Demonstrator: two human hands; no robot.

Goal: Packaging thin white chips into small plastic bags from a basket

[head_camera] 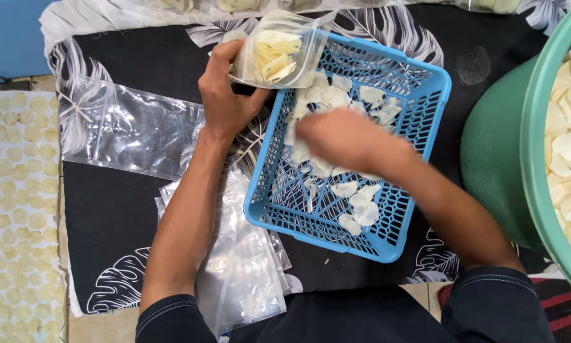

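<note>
The left hand [225,95] is holding up a small clear bag [279,51], fingers wrapped around its side, just over the top corner of the blue basket [425,121]. The bag is being kept tilted with its mouth open toward the basket, likely so chips can go straight in. It is already partly full of thin, pale yellow chips [274,56] that are standing close together inside.

The right hand [336,136] is down in the basket, over a loose pile of flat white chips [355,197]. It is blurry, so I cannot tell if it is pinching any chips or lying flat on them.

The basket is sitting on a black cloth [107,216] with white leaf shapes. Beside it, under the left arm, a stack of empty clear bags [241,267] is lying close by, easy to grab. 1 more empty bag [126,127] is lying flat farther to the left. At the right edge, a big green tub [520,146] is holding many more chips. On the far left, a mat [15,209] with round yellow spots is lying on the floor.
</note>
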